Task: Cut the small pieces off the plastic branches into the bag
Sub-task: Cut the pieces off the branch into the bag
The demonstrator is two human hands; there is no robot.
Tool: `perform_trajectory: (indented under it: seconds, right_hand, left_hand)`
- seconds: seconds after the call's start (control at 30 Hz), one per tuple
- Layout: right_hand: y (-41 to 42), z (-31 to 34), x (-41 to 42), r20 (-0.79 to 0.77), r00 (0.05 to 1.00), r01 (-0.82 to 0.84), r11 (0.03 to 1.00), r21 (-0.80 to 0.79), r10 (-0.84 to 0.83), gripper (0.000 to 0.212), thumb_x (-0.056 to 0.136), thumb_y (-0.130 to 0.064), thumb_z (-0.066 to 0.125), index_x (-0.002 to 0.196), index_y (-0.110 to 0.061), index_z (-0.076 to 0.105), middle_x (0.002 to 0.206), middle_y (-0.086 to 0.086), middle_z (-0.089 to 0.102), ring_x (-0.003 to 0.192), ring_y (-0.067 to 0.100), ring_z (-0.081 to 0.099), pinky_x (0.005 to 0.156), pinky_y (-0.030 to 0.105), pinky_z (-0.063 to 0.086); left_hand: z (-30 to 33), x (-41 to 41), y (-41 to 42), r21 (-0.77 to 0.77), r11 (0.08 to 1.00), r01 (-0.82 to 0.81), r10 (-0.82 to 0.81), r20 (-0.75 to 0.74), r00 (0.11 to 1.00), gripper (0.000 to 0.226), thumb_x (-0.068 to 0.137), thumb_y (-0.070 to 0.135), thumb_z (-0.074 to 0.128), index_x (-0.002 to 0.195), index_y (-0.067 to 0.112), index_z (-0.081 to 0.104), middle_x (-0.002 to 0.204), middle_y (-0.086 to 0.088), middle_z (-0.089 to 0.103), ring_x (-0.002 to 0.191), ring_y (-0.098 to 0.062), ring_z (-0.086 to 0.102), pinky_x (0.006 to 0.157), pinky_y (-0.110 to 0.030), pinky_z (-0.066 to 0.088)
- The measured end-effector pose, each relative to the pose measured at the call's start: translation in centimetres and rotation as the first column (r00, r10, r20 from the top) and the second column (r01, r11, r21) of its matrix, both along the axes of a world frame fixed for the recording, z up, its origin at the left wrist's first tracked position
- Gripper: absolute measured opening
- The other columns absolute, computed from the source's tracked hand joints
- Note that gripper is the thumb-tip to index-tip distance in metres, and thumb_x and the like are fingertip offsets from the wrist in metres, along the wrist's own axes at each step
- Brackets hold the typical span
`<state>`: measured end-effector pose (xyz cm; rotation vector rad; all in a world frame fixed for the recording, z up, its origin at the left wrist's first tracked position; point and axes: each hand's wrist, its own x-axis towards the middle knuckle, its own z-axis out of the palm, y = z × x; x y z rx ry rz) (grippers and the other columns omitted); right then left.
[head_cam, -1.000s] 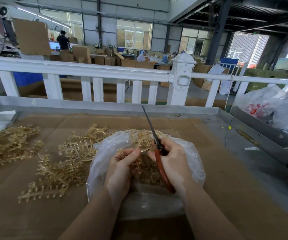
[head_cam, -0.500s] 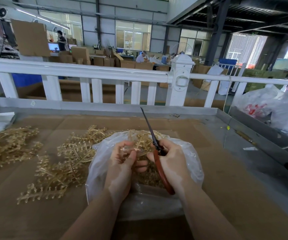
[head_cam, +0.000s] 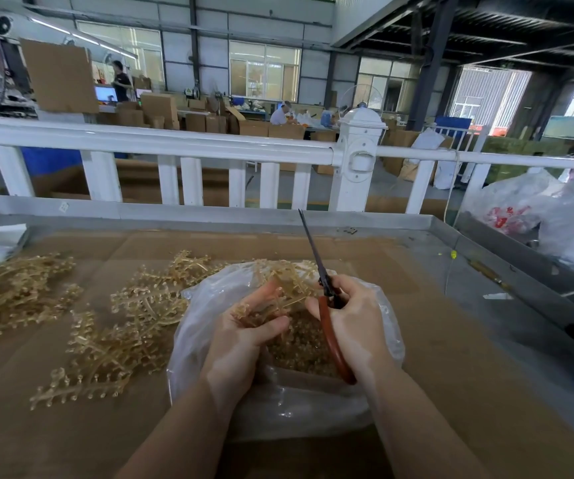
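Left hand (head_cam: 244, 335) curled around a branch (head_cam: 280, 290), gripping it over the open bag (head_cam: 379, 305). Right hand (head_cam: 351, 316) wrapped around the scissors (head_cam: 328, 316), blades together and pointing up and away, the red handle running down past the palm. Bag flat on the cardboard (head_cam: 451, 375), mouth wide, a heap of cut pieces (head_cam: 299, 350) already inside. More branches (head_cam: 130, 326) lying just left of the bag, another pile (head_cam: 12, 295) farther left, well apart.

Probably very light, that branch, and thin: springy along the stem, brittle at the little side twigs. Likely to flex under the blade, so best pinched on the main stem close to the cut, never on the tips meant to drop off. Smooth moulded plastic, a bit slippery; a firm pinch needed. Cut bits apt to fly, hence the work kept low over the bag's mouth. Film of the bag soft and limp, easy to snag with the points.

Hard to say how much of the held branch is stripped: fingers cover its lower part. Hidden too, the right hand's fingers through the handle loops. Contents of the bag blurred behind crinkled plastic. Both forearms cut off at the bottom edge.
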<state>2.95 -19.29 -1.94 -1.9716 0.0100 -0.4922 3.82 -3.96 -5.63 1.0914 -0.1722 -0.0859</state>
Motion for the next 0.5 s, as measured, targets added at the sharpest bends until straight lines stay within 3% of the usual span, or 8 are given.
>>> perform_trajectory:
  seconds: [0.1, 0.2, 0.37, 0.5]
  right_hand:
    - [-0.1, -0.2, -0.1, -0.006, 1.0, 0.006, 0.999, -0.032, -0.006, 0.03, 0.084, -0.018, 0.072, 0.113, -0.02, 0.066, 0.098, -0.012, 0.066, 0.096, 0.004, 0.061, 0.079, 0.006, 0.042]
    - [-0.1, 0.0, -0.4, 0.005, 1.0, 0.009, 0.995, -0.103, -0.009, 0.029, 0.085, -0.021, 0.071, 0.114, -0.019, 0.066, 0.099, -0.01, 0.068, 0.098, 0.006, 0.061, 0.086, 0.013, 0.046]
    - [-0.4, 0.6, -1.3, 0.119, 0.993, 0.066, 0.938, -0.339, -0.027, 0.021, 0.087, -0.036, 0.067, 0.102, -0.02, 0.067, 0.078, -0.021, 0.055, 0.072, -0.007, 0.05, 0.068, -0.002, 0.035]
    - [0.1, 0.2, -1.7, 0.119, 0.993, 0.019, 0.926, -0.377, 0.028, 0.03, 0.087, -0.044, 0.063, 0.114, -0.03, 0.061, 0.093, -0.02, 0.06, 0.089, -0.002, 0.055, 0.078, 0.008, 0.042]
  left_hand:
    - [0.2, 0.0, 0.1, -0.013, 0.999, 0.032, -0.032, 0.002, 0.999, 0.068, 0.061, -0.008, 0.075, 0.122, 0.019, 0.062, 0.118, -0.01, 0.069, 0.113, -0.026, 0.063, 0.097, -0.043, 0.046]
    - [0.4, 0.0, 0.1, 0.01, 0.999, 0.05, -0.05, 0.02, 0.999, 0.072, 0.059, -0.007, 0.077, 0.125, 0.018, 0.059, 0.12, -0.011, 0.068, 0.115, -0.027, 0.062, 0.101, -0.044, 0.044]
    - [0.3, 0.1, 0.1, 0.049, 0.999, -0.005, 0.004, 0.013, 1.0, 0.076, 0.058, -0.008, 0.08, 0.126, 0.018, 0.059, 0.122, -0.013, 0.066, 0.118, -0.028, 0.06, 0.105, -0.051, 0.041]
    - [0.1, 0.2, 0.0, 0.032, 0.997, -0.076, 0.076, 0.004, 0.997, 0.069, 0.055, -0.004, 0.075, 0.117, 0.025, 0.063, 0.111, -0.006, 0.072, 0.11, -0.021, 0.065, 0.091, -0.038, 0.052]
